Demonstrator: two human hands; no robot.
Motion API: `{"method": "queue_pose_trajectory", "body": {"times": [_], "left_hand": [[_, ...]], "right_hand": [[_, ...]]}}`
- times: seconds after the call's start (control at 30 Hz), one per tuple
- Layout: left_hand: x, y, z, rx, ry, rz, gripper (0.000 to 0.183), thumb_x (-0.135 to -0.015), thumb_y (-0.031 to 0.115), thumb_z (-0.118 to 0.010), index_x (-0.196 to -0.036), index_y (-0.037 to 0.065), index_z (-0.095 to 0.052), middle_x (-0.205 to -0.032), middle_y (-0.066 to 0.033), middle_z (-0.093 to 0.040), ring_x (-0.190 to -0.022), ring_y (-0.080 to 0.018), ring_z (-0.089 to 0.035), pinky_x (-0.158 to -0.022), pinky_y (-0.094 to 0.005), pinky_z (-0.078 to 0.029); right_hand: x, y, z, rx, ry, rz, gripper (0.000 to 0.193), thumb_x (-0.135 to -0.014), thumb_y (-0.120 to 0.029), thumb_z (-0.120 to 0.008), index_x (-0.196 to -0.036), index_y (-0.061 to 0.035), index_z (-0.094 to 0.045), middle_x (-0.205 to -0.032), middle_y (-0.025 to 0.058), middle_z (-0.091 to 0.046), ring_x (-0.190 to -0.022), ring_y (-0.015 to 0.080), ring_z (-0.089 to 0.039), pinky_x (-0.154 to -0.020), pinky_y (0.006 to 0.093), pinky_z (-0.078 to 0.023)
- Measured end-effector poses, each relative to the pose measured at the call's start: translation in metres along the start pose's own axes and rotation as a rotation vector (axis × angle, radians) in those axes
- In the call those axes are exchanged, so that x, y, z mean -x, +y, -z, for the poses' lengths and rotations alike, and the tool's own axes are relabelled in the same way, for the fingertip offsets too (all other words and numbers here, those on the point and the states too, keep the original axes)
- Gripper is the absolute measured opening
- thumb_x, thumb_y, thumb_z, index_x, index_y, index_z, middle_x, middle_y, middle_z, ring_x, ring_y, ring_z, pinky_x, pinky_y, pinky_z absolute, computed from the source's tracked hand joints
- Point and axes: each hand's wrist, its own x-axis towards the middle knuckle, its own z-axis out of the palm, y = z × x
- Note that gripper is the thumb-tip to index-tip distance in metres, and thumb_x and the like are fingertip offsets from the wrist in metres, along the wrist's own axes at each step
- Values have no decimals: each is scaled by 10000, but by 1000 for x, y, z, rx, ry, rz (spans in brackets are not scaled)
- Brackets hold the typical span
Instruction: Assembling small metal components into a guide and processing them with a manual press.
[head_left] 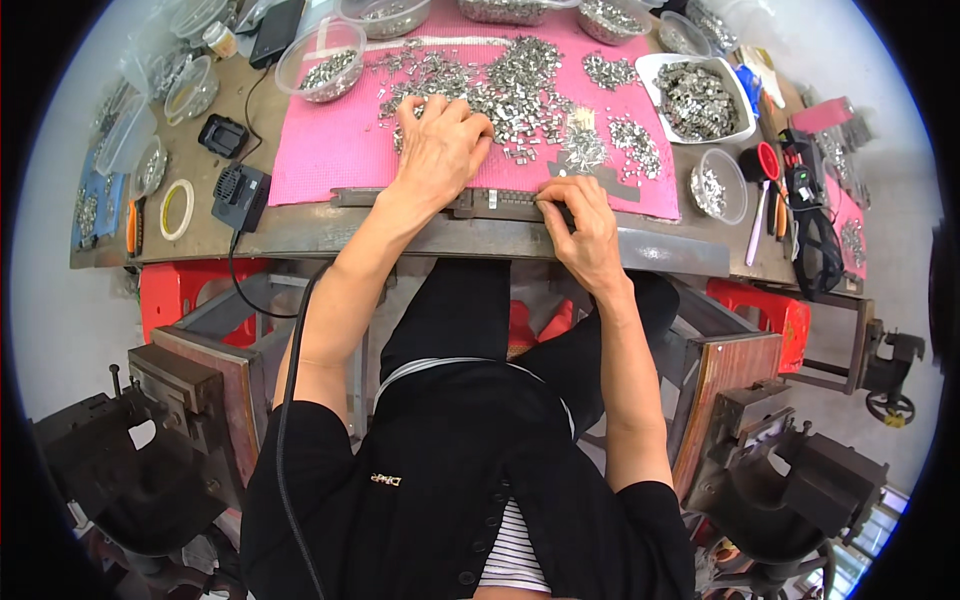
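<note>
My left hand (437, 145) reaches over the pink mat (310, 150), its fingers curled down at the near edge of a spread pile of small silvery metal pieces (525, 85). Its fingertips are partly hidden, so what they grip cannot be made out. At the table's front edge lies a long dark metal bar fixture (470, 203) with a row of small slots. My right hand (583, 225) is at the fixture's right part, thumb and fingers pinched together on something too small to name. Just beyond it sits a heap of thin silvery pins (585, 150).
Clear plastic tubs (322, 62) of metal parts line the far side. A white square tray (697, 98) heaped with parts and a round tub (718, 187) stand right. Left are a black charger (240, 197) and a tape roll (176, 210). Vises (790, 470) flank me below.
</note>
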Motion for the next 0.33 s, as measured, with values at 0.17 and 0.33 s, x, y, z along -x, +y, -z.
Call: {"method": "queue_pose_trajectory", "body": {"times": [0.17, 0.33], "left_hand": [[-2, 1, 4, 38, -32, -38, 85, -872, 173, -739, -936, 126, -708, -896, -11, -631, -969, -220, -585, -1002, -482, -329], [6, 26, 14, 249, -26, -66, 102, -869, 157, -741, -952, 123, -691, -909, -43, -640, -969, -227, -588, -993, -470, -360]], "right_hand": [[1, 1, 2, 5, -5, 30, 161, -833, 36, -717, -966, -38, -664, -996, 88, -682, -919, 280, -623, -820, 381, -459], [11, 9, 0, -143, 82, -103, 194, -868, 32, -717, -1047, -41, -707, -1080, 103, -716, -1027, 239, -655, -956, 350, -481]]}}
